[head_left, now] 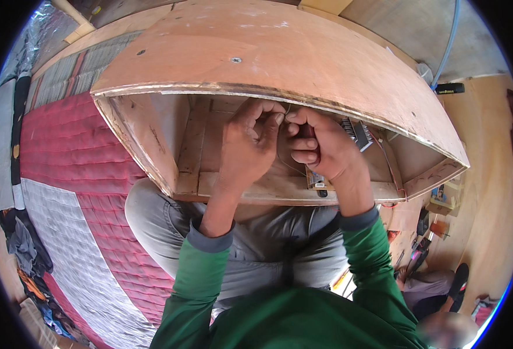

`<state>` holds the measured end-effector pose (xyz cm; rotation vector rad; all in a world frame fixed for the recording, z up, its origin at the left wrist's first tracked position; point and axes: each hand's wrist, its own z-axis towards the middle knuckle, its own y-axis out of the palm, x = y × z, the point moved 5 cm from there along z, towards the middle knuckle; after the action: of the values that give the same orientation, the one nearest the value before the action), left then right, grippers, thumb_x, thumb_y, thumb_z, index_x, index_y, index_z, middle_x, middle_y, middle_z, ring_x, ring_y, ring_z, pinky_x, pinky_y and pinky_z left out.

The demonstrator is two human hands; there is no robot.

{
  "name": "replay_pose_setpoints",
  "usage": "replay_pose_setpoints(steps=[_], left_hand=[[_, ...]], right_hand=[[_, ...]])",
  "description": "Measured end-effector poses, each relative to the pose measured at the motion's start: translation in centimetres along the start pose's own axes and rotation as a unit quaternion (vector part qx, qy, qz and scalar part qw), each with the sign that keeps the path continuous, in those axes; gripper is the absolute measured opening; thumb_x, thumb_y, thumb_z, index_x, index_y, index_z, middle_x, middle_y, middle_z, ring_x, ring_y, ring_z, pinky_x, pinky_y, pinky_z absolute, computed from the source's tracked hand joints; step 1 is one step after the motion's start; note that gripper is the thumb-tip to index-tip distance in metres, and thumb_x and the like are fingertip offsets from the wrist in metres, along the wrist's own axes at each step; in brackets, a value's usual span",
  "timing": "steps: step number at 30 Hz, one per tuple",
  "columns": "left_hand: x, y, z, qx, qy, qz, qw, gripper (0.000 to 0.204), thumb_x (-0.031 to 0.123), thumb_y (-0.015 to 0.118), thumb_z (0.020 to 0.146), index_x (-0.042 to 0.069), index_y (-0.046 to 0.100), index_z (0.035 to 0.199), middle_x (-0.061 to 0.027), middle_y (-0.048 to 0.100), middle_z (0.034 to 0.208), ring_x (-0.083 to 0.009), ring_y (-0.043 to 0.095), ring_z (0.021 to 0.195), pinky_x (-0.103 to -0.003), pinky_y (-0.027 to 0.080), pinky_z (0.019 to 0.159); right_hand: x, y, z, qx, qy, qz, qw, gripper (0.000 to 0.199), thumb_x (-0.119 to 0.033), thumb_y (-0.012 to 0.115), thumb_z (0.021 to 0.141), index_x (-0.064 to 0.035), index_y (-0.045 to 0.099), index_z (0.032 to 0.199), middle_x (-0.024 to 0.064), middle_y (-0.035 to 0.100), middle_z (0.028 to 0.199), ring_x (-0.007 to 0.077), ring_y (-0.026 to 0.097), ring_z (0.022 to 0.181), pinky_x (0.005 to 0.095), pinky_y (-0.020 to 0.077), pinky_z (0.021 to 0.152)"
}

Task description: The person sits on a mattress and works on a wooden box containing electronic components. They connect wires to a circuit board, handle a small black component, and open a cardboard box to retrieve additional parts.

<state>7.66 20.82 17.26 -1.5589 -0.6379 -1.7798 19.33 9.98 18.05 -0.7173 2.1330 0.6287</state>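
Observation:
A wooden box (280, 52) lies across my lap with its open side toward me. Both my hands are inside its upper part, fingertips nearly meeting. Between thumb and forefinger, my left hand (246, 144) pinches a thin wire (287, 109). My right hand (327, 144) pinches the same wire just to the right, its other fingers curled. Beyond the right hand sits a black-and-silver electrical part (358, 135), partly hidden by it. Under that hand a small board (314, 179) rests near the box's lower edge.
Thin red wires run along the box's right inside. A red and grey quilt (76, 145) spreads at left. Another person's legs (434, 288) are at lower right, near scattered tools and a small carton (445, 198). A blue cable (447, 43) hangs at upper right.

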Motion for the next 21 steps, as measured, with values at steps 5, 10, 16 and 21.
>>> replay_pose_setpoints(steps=[5,10,16,21], left_hand=[[-1.1,-0.2,0.2,-0.03,-0.076,-0.081,0.993,0.007,0.001,0.068,0.1,-0.002,0.072,0.104,-0.0041,0.074,0.091,-0.009,0.069,0.084,-0.028,0.054,0.071],[-1.8,-0.1,0.1,-0.059,-0.125,-0.209,0.968,0.01,0.003,0.067,0.102,-0.004,0.074,0.106,-0.0005,0.073,0.093,-0.007,0.065,0.084,-0.027,0.054,0.077],[-1.8,0.3,0.1,-0.052,-0.124,-0.225,0.965,0.012,0.004,0.067,0.103,-0.004,0.075,0.105,-0.0015,0.074,0.091,-0.0068,0.065,0.086,-0.025,0.054,0.08],[-1.7,0.2,0.1,-0.045,-0.126,-0.182,0.974,0.013,0.006,0.068,0.103,-0.004,0.075,0.104,-0.0021,0.075,0.09,-0.0068,0.066,0.086,-0.025,0.054,0.079]], right_hand=[[0.0,-1.1,-0.9,0.0,0.013,0.006,1.0,0.014,-0.008,0.075,0.095,-0.0082,0.068,0.108,0.0034,0.066,0.087,0.0075,0.046,0.055,0.0252,0.0333,0.046],[-3.3,0.0,-3.7,0.15,-0.478,-0.479,0.721,0.019,-0.003,0.081,0.09,-0.0056,0.075,0.107,0.0053,0.072,0.094,0.0163,0.065,0.066,0.0299,0.0507,0.057],[-3.2,1.6,-5.0,0.104,-0.586,-0.575,0.561,0.03,-0.002,0.084,0.083,-0.0097,0.077,0.111,0.0067,0.073,0.103,0.0276,0.075,0.082,0.037,0.0611,0.069],[-2.9,1.9,-4.9,0.092,-0.6,-0.594,0.527,0.028,-0.002,0.084,0.083,-0.0087,0.077,0.109,0.0075,0.073,0.102,0.0275,0.075,0.082,0.0371,0.0609,0.069]])
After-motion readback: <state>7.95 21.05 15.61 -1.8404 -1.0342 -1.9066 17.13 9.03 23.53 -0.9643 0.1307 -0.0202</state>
